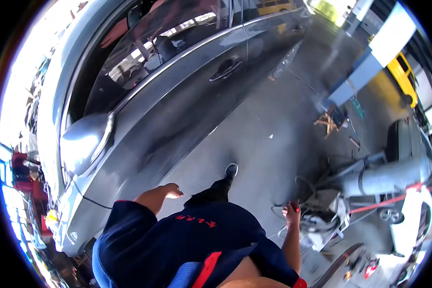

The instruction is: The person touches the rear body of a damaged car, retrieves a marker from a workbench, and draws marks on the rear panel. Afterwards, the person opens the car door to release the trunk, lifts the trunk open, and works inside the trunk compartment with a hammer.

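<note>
My left hand hangs beside the lower door of a grey car, apart from it. Its fingers are loosely curled together, and I see nothing in them. My right hand is out to my other side, its fingers closed around a small thing with a red end. What that thing is, I cannot make out. Behind this hand, cables and a grey bundle lie close by, and I cannot tell whether they touch it. One dark shoe shows on the floor ahead of me.
Along my left run the car's side mirror and door handle. A large grey cylinder lies at the right. Farther off stand a small wooden stool, a blue-white post and a yellow vehicle. A hose curves at lower right.
</note>
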The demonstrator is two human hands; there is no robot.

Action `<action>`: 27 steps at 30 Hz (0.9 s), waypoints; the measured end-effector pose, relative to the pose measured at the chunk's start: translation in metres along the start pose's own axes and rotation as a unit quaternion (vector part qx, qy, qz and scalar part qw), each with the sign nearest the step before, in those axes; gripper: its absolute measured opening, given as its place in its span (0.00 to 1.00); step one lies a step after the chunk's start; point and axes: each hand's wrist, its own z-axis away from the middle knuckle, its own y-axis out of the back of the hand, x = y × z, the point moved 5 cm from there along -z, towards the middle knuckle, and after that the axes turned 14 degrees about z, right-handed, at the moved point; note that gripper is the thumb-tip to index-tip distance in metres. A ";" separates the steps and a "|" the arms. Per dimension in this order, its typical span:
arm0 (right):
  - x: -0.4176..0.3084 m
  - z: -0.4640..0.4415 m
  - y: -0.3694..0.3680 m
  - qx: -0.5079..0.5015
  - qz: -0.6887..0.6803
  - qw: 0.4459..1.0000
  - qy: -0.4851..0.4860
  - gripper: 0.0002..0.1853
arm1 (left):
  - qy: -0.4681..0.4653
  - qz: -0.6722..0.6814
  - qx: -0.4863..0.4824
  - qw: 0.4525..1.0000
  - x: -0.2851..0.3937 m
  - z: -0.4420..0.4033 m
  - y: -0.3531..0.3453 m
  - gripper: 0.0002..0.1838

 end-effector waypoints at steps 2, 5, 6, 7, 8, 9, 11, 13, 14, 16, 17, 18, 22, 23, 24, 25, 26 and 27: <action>0.012 -0.047 0.020 0.022 0.010 0.999 -0.048 0.07 | -0.046 -0.063 -0.051 0.996 0.046 -0.044 0.016 0.24; 0.023 -0.067 0.024 0.010 -0.080 0.984 -0.159 0.08 | -0.055 -0.054 -0.013 0.997 0.121 -0.123 0.069 0.24; 0.036 -0.081 0.027 -0.007 -0.070 0.980 -0.184 0.09 | -0.117 -0.088 0.021 0.989 0.176 -0.130 0.103 0.24; 0.058 -0.096 0.043 -0.023 0.060 0.983 -0.170 0.10 | -0.150 -0.123 0.016 0.981 0.222 -0.152 0.133 0.23; 0.086 -0.119 0.062 -0.043 0.226 0.966 -0.122 0.11 | -0.155 -0.118 0.036 0.980 0.276 -0.154 0.172 0.24; 0.100 -0.140 0.075 -0.045 0.292 0.950 -0.106 0.13 | -0.142 -0.089 0.039 0.985 0.324 -0.158 0.203 0.23; 0.091 -0.162 0.076 -0.038 0.245 0.949 -0.194 0.12 | -0.189 -0.038 0.132 0.972 0.408 -0.171 0.255 0.23; 0.073 -0.201 0.075 -0.024 0.159 0.948 -0.275 0.11 | -0.268 0.030 0.221 0.937 0.473 -0.193 0.297 0.23; 0.061 -0.225 0.072 -0.021 0.130 0.946 -0.295 0.10 | -0.264 0.027 0.221 0.938 0.485 -0.211 0.311 0.23; 0.027 -0.283 0.072 -0.022 0.088 0.949 -0.301 0.09 | -0.255 0.015 0.199 0.946 0.514 -0.246 0.325 0.22; 0.005 -0.315 0.071 -0.026 0.068 0.952 -0.298 0.09 | -0.248 0.014 0.190 0.950 0.528 -0.262 0.329 0.22; -0.021 -0.349 0.074 -0.027 0.044 0.955 -0.293 0.08 | -0.170 0.023 0.146 0.974 0.533 -0.276 0.332 0.22; -0.158 -0.502 0.079 -0.034 -0.034 0.975 -0.219 0.06 | -0.050 -0.076 0.033 0.995 0.576 -0.280 0.351 0.24; -0.200 -0.538 0.077 -0.038 -0.038 0.980 -0.191 0.06 | -0.066 -0.083 0.034 0.994 0.597 -0.281 0.357 0.25; -0.243 -0.577 0.080 -0.052 -0.039 0.985 -0.161 0.04 | -0.073 -0.080 0.039 0.993 0.619 -0.286 0.363 0.26; -0.295 -0.607 0.079 -0.043 0.033 0.988 -0.144 0.08 | -0.074 -0.064 0.049 0.994 0.633 -0.294 0.370 0.27; -0.339 -0.636 0.078 -0.048 0.031 0.992 -0.109 0.09 | -0.090 -0.005 0.073 0.993 0.627 -0.328 0.370 0.28; -0.350 -0.678 0.082 -0.066 0.014 0.996 -0.059 0.10 | -0.031 0.021 0.106 0.994 0.628 -0.353 0.376 0.27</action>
